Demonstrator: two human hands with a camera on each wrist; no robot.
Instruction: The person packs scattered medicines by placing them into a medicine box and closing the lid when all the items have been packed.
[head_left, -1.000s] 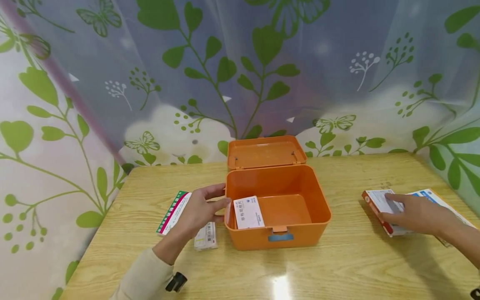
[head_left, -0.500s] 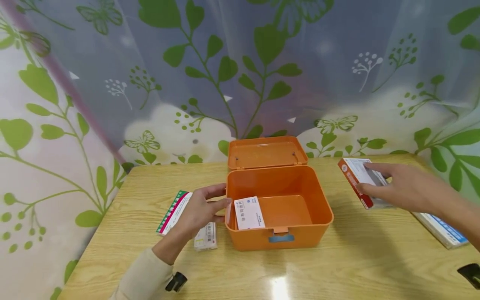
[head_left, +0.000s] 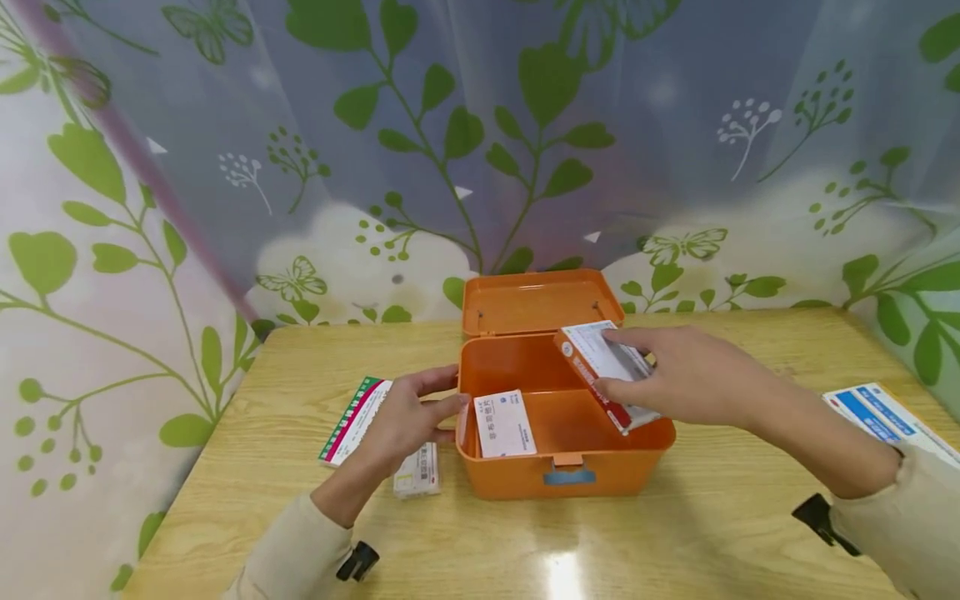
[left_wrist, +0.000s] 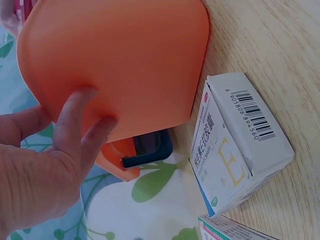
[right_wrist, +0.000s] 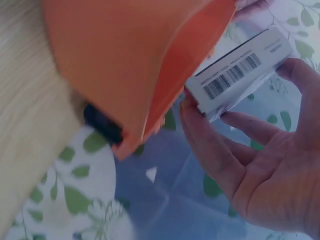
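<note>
Basically, we've right hand (head_left: 678, 375) pinching red-and-white medicine carton (head_left: 611, 352) above orange box (head_left: 510, 479); left hand (head_left: 405, 414) grips box's side, presumably steadying.

leaf-print curtains (head_left: 517, 183) around a wood-grain table (head_left: 720, 533) suggest a home.

I count two hands, my left hand (head_left: 405, 414) and my right hand (head_left: 686, 375), one orange case (head_left: 517, 479) at frame centre, and five boxes: one pale box (head_left: 504, 425) inside it, one red-and-white box (head_left: 585, 375) just above, one green-edged box (head_left: 352, 423) and one white box (head_left: 417, 473) centre left, one blue-and-white box (head_left: 885, 417) far right.
</note>
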